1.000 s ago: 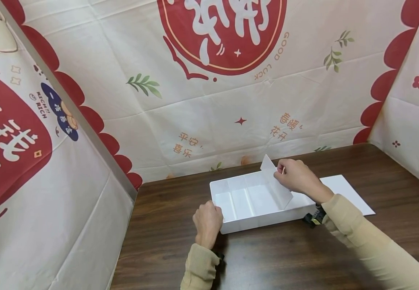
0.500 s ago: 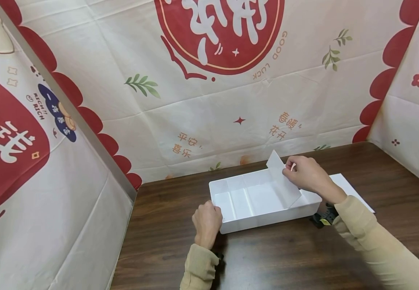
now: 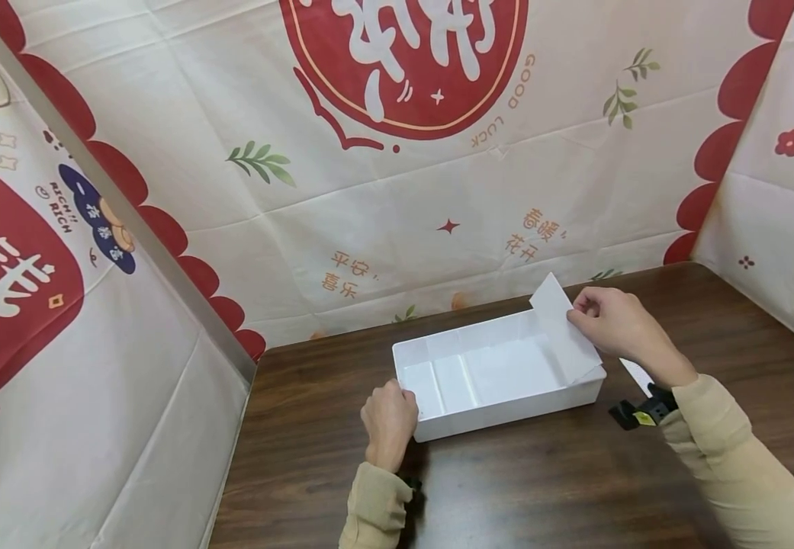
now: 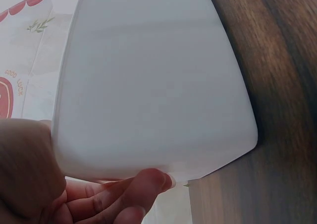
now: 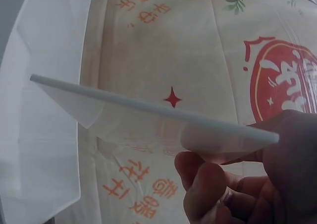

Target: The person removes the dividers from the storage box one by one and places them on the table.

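Note:
A shallow white plastic box (image 3: 506,410) lies lengthwise on the table, with thin ridges across the left part of its floor. At its left end my left hand (image 3: 390,418) grips the wall; the left wrist view has the fingers (image 4: 143,187) curled at the edge of the box's outer side (image 4: 153,85). My right hand (image 3: 619,324) pinches a thin white divider panel (image 3: 564,335) by its edge. The panel stands tilted near the box's right end, its lower part inside the box. In the right wrist view the panel (image 5: 148,107) appears nearly edge-on, thumb and fingers underneath.
The dark wood table (image 3: 520,480) carries the box. A flat white sheet (image 3: 637,376) lies to the right, mostly hidden behind my right forearm. Printed cloth (image 3: 397,191) hangs behind the table and along both sides.
My right hand has carried the divider panel rightward along the box to near its right end. The left hand keeps its grip. The flat sheet is now more covered by the right arm.

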Motion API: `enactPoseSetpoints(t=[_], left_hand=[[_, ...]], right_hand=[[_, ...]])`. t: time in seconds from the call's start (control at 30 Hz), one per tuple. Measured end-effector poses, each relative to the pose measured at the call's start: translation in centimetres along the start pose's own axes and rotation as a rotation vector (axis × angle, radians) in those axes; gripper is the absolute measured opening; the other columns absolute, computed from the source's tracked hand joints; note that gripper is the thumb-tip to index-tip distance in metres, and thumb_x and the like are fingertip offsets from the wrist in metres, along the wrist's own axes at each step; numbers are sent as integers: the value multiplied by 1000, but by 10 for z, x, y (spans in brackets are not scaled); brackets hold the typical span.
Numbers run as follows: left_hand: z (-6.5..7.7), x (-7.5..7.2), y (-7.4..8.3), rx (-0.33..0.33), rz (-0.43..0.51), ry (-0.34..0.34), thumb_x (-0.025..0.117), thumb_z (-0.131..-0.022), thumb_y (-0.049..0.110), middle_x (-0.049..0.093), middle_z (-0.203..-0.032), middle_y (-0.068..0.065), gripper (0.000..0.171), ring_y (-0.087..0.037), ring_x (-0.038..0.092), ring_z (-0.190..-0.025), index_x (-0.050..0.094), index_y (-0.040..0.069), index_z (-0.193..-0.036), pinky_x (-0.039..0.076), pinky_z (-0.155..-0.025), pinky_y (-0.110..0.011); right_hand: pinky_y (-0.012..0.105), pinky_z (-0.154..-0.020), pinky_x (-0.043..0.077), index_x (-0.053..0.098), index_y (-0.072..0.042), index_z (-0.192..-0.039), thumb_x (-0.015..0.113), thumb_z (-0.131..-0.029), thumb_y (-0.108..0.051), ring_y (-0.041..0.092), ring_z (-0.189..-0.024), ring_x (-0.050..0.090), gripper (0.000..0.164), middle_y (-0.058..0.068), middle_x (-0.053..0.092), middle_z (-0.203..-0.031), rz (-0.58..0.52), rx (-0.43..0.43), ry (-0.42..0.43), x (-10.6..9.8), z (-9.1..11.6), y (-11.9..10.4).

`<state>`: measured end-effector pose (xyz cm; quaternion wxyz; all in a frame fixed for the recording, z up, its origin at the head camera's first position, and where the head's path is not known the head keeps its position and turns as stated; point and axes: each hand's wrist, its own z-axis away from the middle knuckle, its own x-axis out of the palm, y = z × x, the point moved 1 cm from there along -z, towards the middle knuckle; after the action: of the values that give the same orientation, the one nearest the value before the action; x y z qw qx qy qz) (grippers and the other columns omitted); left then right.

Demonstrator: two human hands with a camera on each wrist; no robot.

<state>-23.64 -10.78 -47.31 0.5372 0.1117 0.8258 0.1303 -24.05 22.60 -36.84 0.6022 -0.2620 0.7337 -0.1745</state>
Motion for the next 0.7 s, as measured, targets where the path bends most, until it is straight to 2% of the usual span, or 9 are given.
enactPoseSetpoints(t=[0.23,0.4,0.57,0.7], left_hand=[[0,1,-1,-8,5,-15,58,-79,12,58,-49,-11,25,-23,49,-39,52,7,-54,38,-36,-40],[1,1,-1,-7,11,-19,58,-79,12,57,-49,-10,26,-22,47,-39,51,7,-55,38,-36,-40],[2,0,0,-3,1,-11,58,-79,13,59,-50,-12,25,-24,50,-40,53,6,-56,40,-37,-42],[2,-1,1,-3,-3,-11,58,-79,12,59,-51,-13,25,-25,51,-41,53,6,-55,41,-38,-43]], right_hand=[[33,-49,47,63,3,-96,57,-91,-25,25,-62,51,29,14,62,-73,-10,38,36,-13,9,19],[34,-48,44,64,3,-97,55,-92,-30,27,-64,51,34,16,64,-76,-1,52,89,-21,16,36],[35,-50,44,62,4,-103,53,-92,-36,27,-67,52,43,21,65,-84,-42,97,92,-26,26,53],[35,-51,41,62,5,-103,52,-93,-37,28,-67,51,45,23,64,-85,-38,102,121,-29,32,65]])
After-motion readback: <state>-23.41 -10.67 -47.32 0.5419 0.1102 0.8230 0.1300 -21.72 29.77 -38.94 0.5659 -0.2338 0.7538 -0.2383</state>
